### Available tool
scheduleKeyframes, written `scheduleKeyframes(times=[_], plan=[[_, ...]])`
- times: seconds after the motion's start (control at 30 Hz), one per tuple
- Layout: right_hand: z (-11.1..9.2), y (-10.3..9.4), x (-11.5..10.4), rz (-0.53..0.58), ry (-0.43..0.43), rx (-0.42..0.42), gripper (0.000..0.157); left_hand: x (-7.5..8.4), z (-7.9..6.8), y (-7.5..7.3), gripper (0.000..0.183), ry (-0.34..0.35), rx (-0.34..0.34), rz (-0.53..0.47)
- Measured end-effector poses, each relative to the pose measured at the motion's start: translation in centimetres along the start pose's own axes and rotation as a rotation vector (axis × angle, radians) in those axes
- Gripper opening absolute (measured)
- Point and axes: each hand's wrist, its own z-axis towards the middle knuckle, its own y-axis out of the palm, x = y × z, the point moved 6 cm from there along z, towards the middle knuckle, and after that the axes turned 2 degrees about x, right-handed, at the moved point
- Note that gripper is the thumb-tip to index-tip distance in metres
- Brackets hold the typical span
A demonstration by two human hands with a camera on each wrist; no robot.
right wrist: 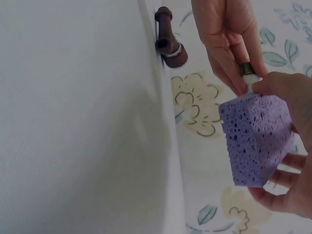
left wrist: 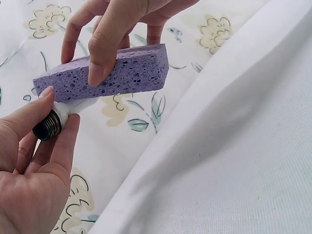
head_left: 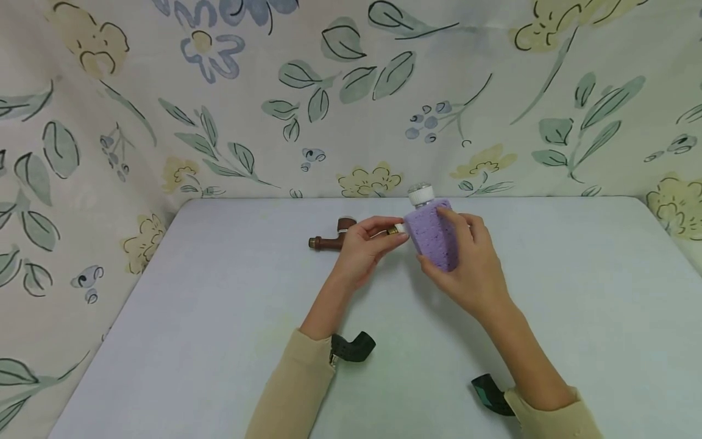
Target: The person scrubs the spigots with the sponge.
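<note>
While left hand (head_left: 359, 253) pinches threaded white fitting (left wrist: 59, 116) | right hand (head_left: 476, 271) grips purple sponge (head_left: 429, 235)

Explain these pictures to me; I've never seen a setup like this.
There is no robot here, just a person working bare-handed. The wide picture comes from a camera worn on the head, looking forward and down; the closer two come from a camera on each wrist. On the white table lies a brown pipe fitting. The right hand grips a purple sponge, and the left hand pinches a white fitting with a threaded end, partly hidden by the sponge.
</note>
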Motion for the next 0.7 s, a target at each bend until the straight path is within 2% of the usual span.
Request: scheduleKeyframes(times=[0.33, 0.43, 0.57, 0.7], plan=[[-0.02, 0.08, 0.04, 0.088, -0.018, -0.012, 0.083, 0.42, -0.36, 0.62, 0.033, 0.016, -0.05, -0.077], [0.0, 0.08, 0.1, 0.124, -0.018, -0.028, 0.083, 0.52, -0.4, 0.69, 0.033, -0.001, -0.031, -0.089], [0.06, -0.06, 0.19, 0.146, -0.024, -0.057, 0.082, 0.42, -0.32, 0.7, 0.023, -0.023, -0.016, -0.072], [0.14, -0.32, 0.31, 0.152, -0.027, -0.091, 0.082, 0.35, -0.27, 0.77, 0.046, -0.035, -0.027, -0.036]])
